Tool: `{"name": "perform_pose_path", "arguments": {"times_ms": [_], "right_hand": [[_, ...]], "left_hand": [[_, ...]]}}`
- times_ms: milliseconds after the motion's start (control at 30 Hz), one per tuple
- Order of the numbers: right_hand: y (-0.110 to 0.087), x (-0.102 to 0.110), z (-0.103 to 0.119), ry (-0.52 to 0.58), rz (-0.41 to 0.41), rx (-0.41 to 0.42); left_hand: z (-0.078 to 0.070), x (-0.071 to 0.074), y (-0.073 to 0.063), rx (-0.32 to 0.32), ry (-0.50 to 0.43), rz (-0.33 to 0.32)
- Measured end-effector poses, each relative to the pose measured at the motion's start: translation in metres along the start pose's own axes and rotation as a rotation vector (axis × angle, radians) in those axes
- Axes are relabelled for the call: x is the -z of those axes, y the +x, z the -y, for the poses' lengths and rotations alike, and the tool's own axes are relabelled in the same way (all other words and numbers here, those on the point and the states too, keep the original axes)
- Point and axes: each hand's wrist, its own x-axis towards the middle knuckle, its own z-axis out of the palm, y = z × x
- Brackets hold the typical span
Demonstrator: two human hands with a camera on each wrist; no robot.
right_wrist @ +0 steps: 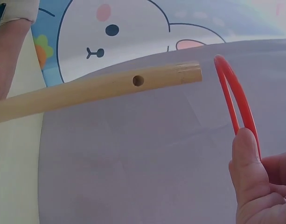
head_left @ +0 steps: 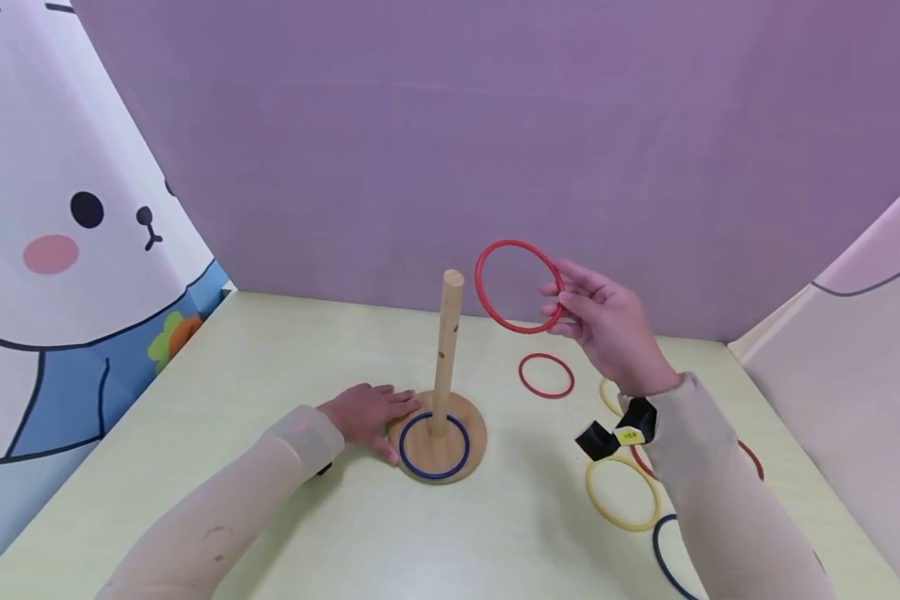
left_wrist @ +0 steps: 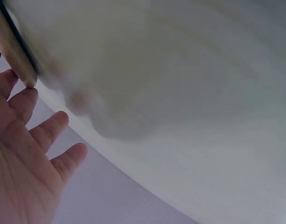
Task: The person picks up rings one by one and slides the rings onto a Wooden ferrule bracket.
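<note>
A wooden peg (head_left: 448, 350) rises from a round wooden base (head_left: 474, 421) on the table. Around the peg's foot, a blue ring (head_left: 434, 477) lies on the base. My left hand (head_left: 366, 415) rests at the base's left edge with fingers spread; the left wrist view shows its fingertips (left_wrist: 26, 100) touching the rim. Raised to the right of the peg, my right hand (head_left: 598, 321) pinches a red ring (head_left: 520, 244) between thumb and fingers. In the right wrist view that red ring (right_wrist: 236, 93) stands beside the peg's top end (right_wrist: 189, 72), apart from it.
Another red ring (head_left: 547, 396) lies on the table right of the peg. Under and near my right forearm are yellow rings (head_left: 622, 527), a dark blue ring (head_left: 663, 562) and a partly hidden red ring (head_left: 752, 460). A purple backdrop (head_left: 435, 167) stands behind the table (head_left: 307, 350).
</note>
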Motion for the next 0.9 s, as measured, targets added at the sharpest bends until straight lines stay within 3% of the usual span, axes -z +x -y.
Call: {"name": "perform_pose_path", "arguments": {"times_ms": [333,633,900], "right_hand": [[0.005,-0.011,0.005,0.008,0.007,0.005],[0.009,-0.028,0.002,-0.088,0.014,-0.020],[0.011,-0.038,-0.003,-0.134,0.027,-0.044]], "left_hand": [[-0.002,0.001,0.004,0.014,-0.004,0.015],[0.001,-0.001,0.001,0.000,-0.010,-0.002],[0.002,-0.001,0.002,-0.001,0.022,0.023]]}}
